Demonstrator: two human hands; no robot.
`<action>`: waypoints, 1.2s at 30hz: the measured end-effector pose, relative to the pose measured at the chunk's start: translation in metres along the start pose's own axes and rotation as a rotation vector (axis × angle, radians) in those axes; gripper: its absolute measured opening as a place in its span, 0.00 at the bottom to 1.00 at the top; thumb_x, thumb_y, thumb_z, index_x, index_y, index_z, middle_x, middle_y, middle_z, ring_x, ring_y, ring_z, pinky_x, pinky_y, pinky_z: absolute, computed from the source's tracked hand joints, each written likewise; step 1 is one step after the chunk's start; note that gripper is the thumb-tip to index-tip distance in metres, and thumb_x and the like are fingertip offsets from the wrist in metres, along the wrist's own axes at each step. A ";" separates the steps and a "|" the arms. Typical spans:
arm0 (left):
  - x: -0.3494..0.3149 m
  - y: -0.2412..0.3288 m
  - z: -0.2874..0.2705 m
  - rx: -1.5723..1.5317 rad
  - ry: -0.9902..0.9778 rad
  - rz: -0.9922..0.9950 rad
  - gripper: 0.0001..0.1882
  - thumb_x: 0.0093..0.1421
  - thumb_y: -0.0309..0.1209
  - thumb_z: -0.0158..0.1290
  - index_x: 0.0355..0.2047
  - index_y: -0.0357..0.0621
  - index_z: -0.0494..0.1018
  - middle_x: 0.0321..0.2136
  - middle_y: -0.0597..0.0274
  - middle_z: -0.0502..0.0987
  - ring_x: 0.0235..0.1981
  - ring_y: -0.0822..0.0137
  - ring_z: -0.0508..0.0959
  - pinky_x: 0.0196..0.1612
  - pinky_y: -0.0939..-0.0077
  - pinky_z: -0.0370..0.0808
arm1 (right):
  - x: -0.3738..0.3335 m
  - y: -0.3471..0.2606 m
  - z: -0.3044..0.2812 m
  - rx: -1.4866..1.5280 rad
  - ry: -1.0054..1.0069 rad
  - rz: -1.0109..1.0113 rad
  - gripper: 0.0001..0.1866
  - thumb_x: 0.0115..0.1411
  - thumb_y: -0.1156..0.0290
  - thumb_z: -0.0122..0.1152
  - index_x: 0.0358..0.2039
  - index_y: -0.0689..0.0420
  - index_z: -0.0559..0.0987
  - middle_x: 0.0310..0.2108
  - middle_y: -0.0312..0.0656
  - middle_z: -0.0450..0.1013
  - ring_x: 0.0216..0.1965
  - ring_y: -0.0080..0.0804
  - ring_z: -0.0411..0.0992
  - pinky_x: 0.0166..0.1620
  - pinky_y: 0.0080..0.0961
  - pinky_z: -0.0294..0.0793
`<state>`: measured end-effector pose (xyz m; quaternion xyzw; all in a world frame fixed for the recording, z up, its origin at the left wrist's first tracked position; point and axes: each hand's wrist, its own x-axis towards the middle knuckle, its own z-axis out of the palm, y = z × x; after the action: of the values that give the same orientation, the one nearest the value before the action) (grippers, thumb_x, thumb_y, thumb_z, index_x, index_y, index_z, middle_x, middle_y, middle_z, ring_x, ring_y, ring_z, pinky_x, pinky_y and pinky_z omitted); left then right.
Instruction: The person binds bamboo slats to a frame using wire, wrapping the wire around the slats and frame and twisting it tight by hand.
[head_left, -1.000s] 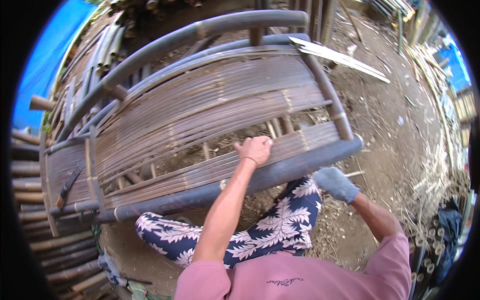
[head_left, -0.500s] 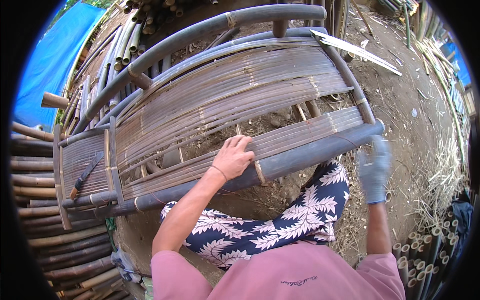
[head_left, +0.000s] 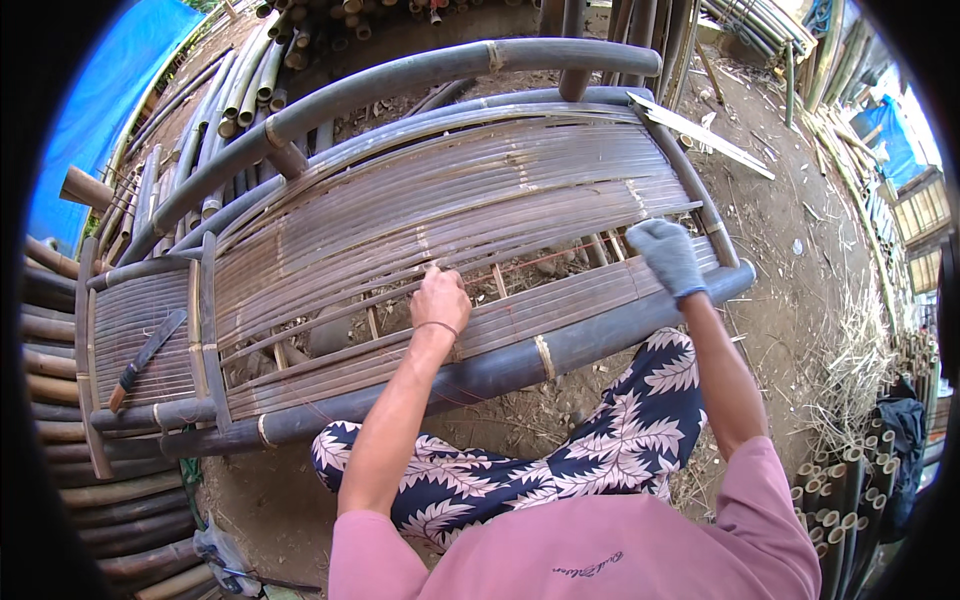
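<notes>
A long bamboo bench [head_left: 700, 290] of dark poles, its seat made of thin bamboo slats [head_left: 440, 185], lies across in front of me. My left hand [head_left: 440, 300] is bare and closed, its fingertips pinched at the slat edge beside the long gap in the seat. What it pinches is hidden. My right hand [head_left: 667, 258], in a grey glove, is closed above the gap's right end. A thin red cord [head_left: 560, 253] stretches between the two hands over the gap. More red cord hangs loosely along the front pole.
A knife [head_left: 148, 358] with a dark blade rests on the bench's left end section. Loose split strips [head_left: 705, 135] lie at the far right corner. Stacked bamboo poles [head_left: 130, 495] fill the left side, and cut poles [head_left: 840, 500] stand at lower right. A blue tarp [head_left: 110, 110] is at far left.
My right hand has swung from outside the bench's right end up and left over the gap. My left hand has shifted left and slightly forward from the front slats and closed.
</notes>
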<state>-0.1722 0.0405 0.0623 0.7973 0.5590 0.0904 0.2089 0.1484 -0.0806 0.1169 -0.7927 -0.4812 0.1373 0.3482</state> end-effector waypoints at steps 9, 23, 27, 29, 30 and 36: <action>0.041 -0.001 0.040 -0.188 -0.468 0.002 0.18 0.54 0.29 0.52 0.45 0.40 0.79 0.43 0.42 0.79 0.46 0.47 0.79 0.51 0.63 0.74 | 0.030 -0.028 0.202 -0.340 -0.884 -0.614 0.14 0.51 0.65 0.51 0.24 0.62 0.80 0.28 0.57 0.76 0.29 0.56 0.75 0.35 0.45 0.75; 0.013 0.000 -0.034 -0.632 -0.591 0.155 0.12 0.53 0.37 0.64 0.29 0.41 0.83 0.31 0.57 0.79 0.34 0.63 0.77 0.40 0.68 0.72 | -0.058 -0.092 0.102 -0.099 -0.133 -0.641 0.11 0.49 0.65 0.66 0.36 0.49 0.82 0.37 0.40 0.75 0.43 0.41 0.72 0.48 0.37 0.71; 0.019 0.011 -0.036 -0.716 -0.791 0.172 0.13 0.57 0.38 0.63 0.33 0.39 0.83 0.38 0.58 0.77 0.45 0.65 0.73 0.50 0.72 0.69 | -0.062 -0.085 0.089 -0.044 -0.124 -0.710 0.06 0.52 0.65 0.64 0.30 0.51 0.82 0.29 0.39 0.74 0.36 0.40 0.72 0.43 0.36 0.71; 0.015 0.007 -0.037 -0.850 -0.785 0.072 0.16 0.57 0.38 0.61 0.39 0.38 0.81 0.42 0.54 0.77 0.49 0.61 0.73 0.53 0.70 0.69 | -0.076 -0.084 0.047 0.035 -0.244 -0.710 0.05 0.52 0.67 0.64 0.29 0.52 0.82 0.29 0.40 0.75 0.34 0.38 0.73 0.40 0.34 0.72; 0.009 0.011 -0.031 -0.580 -0.574 0.063 0.17 0.57 0.38 0.61 0.42 0.38 0.79 0.45 0.52 0.76 0.51 0.59 0.73 0.55 0.68 0.69 | -0.093 -0.082 0.018 0.262 -0.342 -0.436 0.04 0.53 0.69 0.64 0.29 0.53 0.83 0.28 0.41 0.77 0.32 0.36 0.75 0.38 0.32 0.73; -0.060 0.085 -0.008 -0.589 -0.324 0.726 0.13 0.59 0.29 0.55 0.45 0.41 0.75 0.40 0.51 0.77 0.41 0.54 0.78 0.46 0.66 0.76 | -0.130 -0.033 -0.129 1.317 0.164 -0.282 0.22 0.70 0.54 0.44 0.36 0.61 0.75 0.18 0.39 0.70 0.23 0.27 0.72 0.30 0.28 0.74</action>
<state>-0.1240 -0.0377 0.1118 0.8514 0.1563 0.1862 0.4648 0.1322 -0.2364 0.2170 -0.3528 -0.3677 0.2944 0.8085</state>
